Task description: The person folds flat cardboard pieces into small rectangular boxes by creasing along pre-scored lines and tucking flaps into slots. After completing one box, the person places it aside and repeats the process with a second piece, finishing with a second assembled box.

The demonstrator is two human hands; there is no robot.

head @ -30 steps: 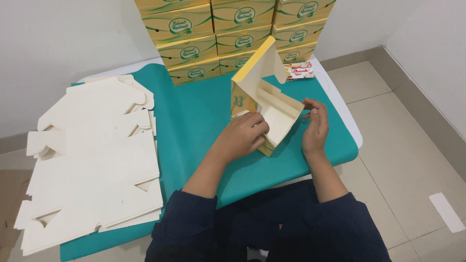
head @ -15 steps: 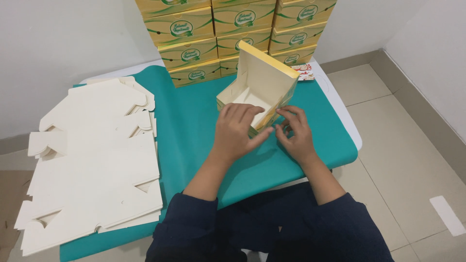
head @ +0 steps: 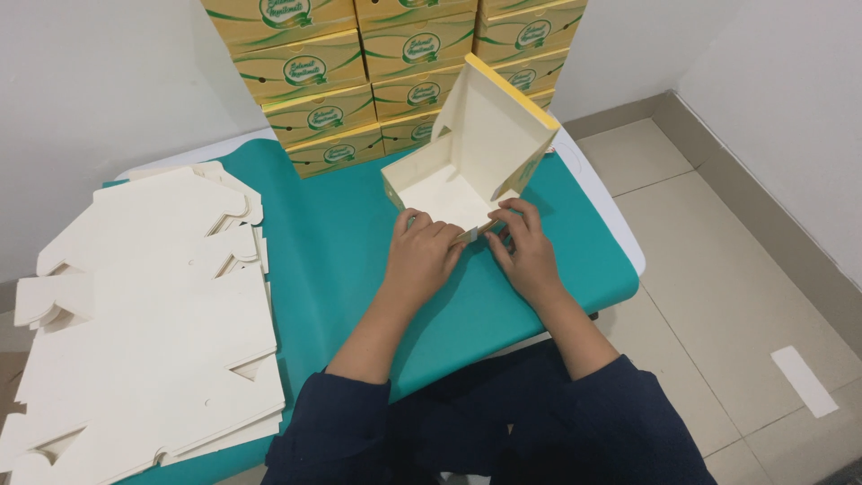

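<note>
On the teal-covered counter [head: 341, 260] a cream cardboard box [head: 467, 171] stands nearly formed, lid up — its front edge is pinched by the left hand [head: 422, 256] and right hand [head: 525, 251], with a stack of flat cream cardboard blanks [head: 144, 323] left unfolded.

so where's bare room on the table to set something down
Bare green tablecloth lies between the flat cream cardboard blanks and the left hand. It is crowded at the open cream box and the stacked yellow boxes.

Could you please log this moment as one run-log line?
left hand: on box front | right hand: on box front | box: lid up, on green mat
</note>
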